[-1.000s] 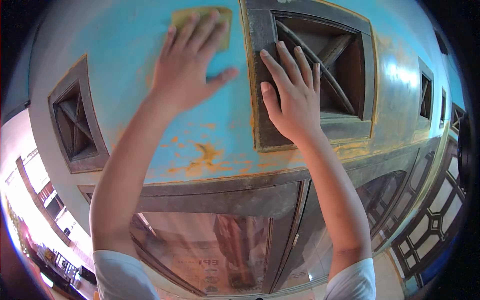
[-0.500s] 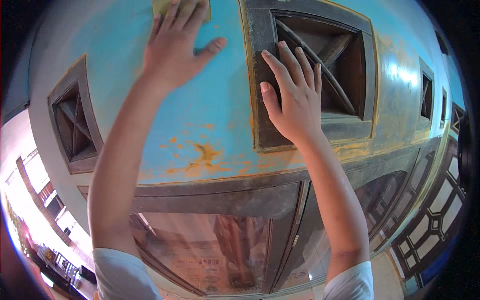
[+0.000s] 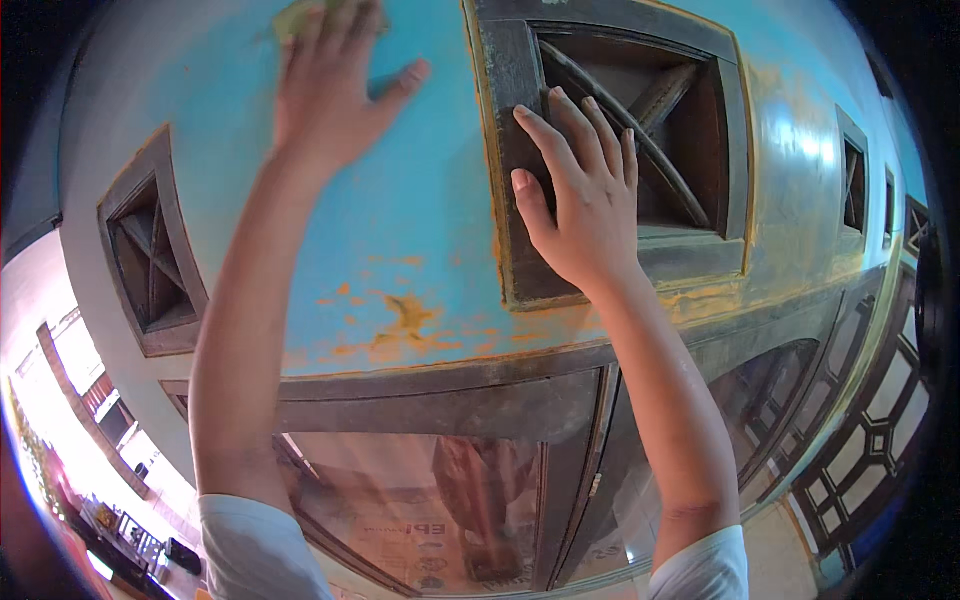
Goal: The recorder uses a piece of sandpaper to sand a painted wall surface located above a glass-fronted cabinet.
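My left hand (image 3: 328,112) lies flat high on a blue painted wall (image 3: 425,200), thumb spread to the right. Its fingers press a yellowish sheet of sandpaper (image 3: 291,22) to the paint; the sheet is blurred and partly covered by the fingers. Against the dark wooden frame (image 3: 508,60) of a vent opening rests my right hand (image 3: 588,205), with its fingers stretched and apart and nothing in them. The fingertips reach over the opening, near its crossed wooden bars (image 3: 660,165).
Orange-brown worn patches (image 3: 408,315) mark the lower wall. Below runs a dark wooden frame with glass panes (image 3: 400,470). A smaller vent (image 3: 150,245) is set at the left, and another (image 3: 853,185) at the right. A patterned dark door (image 3: 875,430) stands far right.
My left hand has slid a little to the left along the wall, taking the sandpaper with it. The right hand keeps its place on the wooden frame. The view has shifted slightly.
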{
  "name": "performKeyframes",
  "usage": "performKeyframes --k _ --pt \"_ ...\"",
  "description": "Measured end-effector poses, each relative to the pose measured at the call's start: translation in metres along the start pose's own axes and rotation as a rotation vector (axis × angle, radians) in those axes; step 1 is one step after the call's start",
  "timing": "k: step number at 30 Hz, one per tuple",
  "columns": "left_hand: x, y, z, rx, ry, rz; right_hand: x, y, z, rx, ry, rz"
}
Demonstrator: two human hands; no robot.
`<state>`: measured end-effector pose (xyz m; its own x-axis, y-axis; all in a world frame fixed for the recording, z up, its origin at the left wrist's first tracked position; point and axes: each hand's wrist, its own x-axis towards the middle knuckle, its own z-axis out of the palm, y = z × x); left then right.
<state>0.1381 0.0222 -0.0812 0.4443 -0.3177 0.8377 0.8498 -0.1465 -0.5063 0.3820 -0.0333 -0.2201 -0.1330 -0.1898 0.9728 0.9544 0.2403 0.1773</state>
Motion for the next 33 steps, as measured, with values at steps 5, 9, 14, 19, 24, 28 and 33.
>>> performKeyframes --k 5,9,14,19,24,28,33 --pt "0.005 0.010 -0.003 0.078 -0.158 0.164 -0.008 0.014 -0.006 -0.012 -0.014 -0.004" --pt "0.011 -0.089 0.001 0.209 -0.057 0.000 0.000 -0.002 -0.001 0.011 -0.015 0.011" --pt "0.004 0.002 0.008 0.090 0.035 0.012 -0.003 0.002 0.000 0.007 -0.018 -0.006" --pt "0.058 0.024 -0.046 0.033 -0.418 -0.258 -0.006 0.007 -0.003 -0.009 -0.040 -0.003" --pt "0.054 0.034 -0.029 0.068 -0.401 -0.351 -0.003 0.001 0.000 -0.011 -0.042 -0.001" --pt "0.051 0.057 -0.038 -0.206 -0.229 0.080 -0.001 0.001 -0.003 -0.022 -0.038 -0.010" --pt "0.039 0.001 -0.033 -0.054 -0.391 -0.228 -0.003 0.003 -0.002 -0.049 -0.072 -0.003"
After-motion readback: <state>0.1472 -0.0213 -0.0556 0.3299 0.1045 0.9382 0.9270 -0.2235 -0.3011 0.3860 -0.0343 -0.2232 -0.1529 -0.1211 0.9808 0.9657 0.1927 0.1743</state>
